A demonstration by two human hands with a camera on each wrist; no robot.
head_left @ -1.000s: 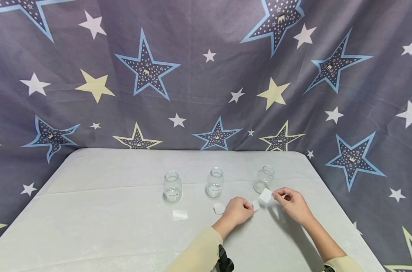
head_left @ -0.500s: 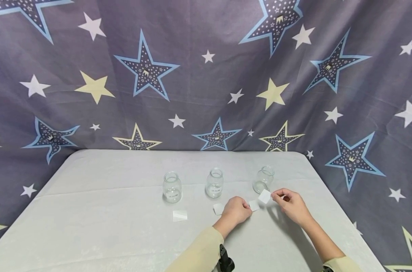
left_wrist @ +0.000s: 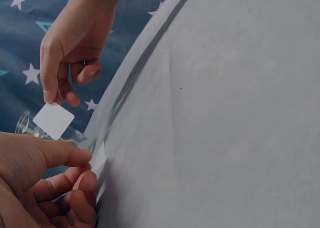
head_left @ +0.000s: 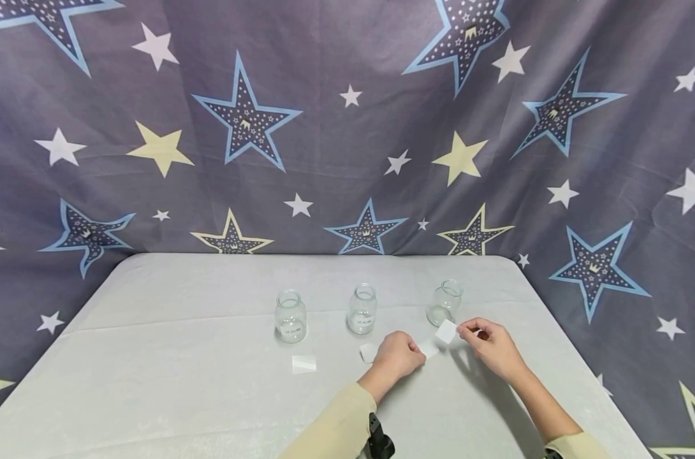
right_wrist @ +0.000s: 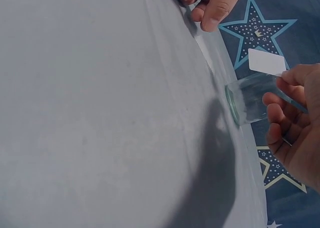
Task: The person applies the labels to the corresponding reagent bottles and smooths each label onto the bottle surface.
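Observation:
Between thumb and index finger, my right hand (head_left: pixel 490 344) pinches a white square label (head_left: pixel 446 331) by its corner, held up in front of the rightmost glass jar (head_left: pixel 442 299). The label hangs flat and tilted in the left wrist view, beside that jar. Lower and to the left, my left hand (head_left: pixel 398 356) has thumb and index finger together at the edge of a white paper slip (head_left: pixel 428 349), pinching it close over the table. Its fingers curl inward in the left wrist view, where the slip (left_wrist: pixel 101 158) is partly hidden behind them.
Two more glass jars, the middle one (head_left: pixel 362 309) and the left one (head_left: pixel 291 317), stand upright with small printed labels low on their fronts. A white piece (head_left: pixel 368 352) lies by my left hand, and a glossy rectangle (head_left: pixel 304 364) lies before the left jar.
Over the last second both hands have shifted very slightly left, the label and slip moving with them. The slip now shows more beyond the left fingertips. The jars stay put.

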